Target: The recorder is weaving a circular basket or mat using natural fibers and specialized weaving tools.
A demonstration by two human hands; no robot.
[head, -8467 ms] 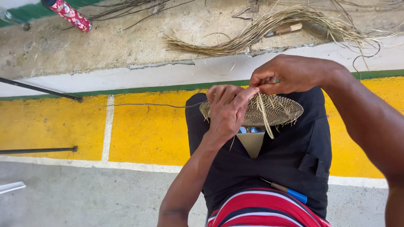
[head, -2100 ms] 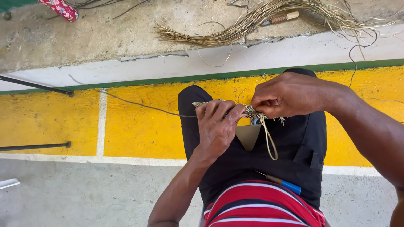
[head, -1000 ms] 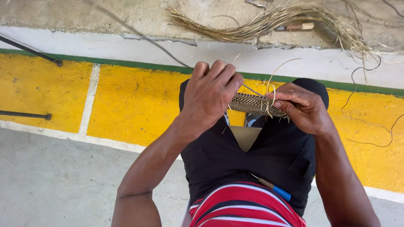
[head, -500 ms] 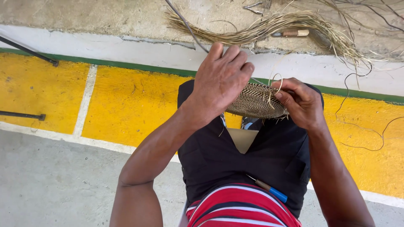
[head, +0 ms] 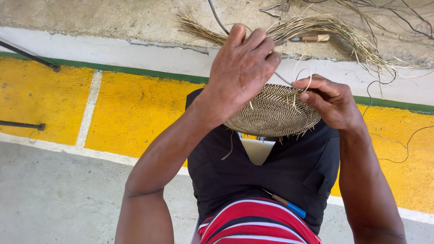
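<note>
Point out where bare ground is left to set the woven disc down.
Bare yellow paint lies left of the lap, between the green stripe and grey floor, itself bare. Crowded: the ledge beyond, strewn with straw bundle and wires; both hands, left and right, hold the woven disc.

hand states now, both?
Left hand: closed, pinching a thin dark strand over the woven disc.
Right hand: closed on the disc's rim.
</note>
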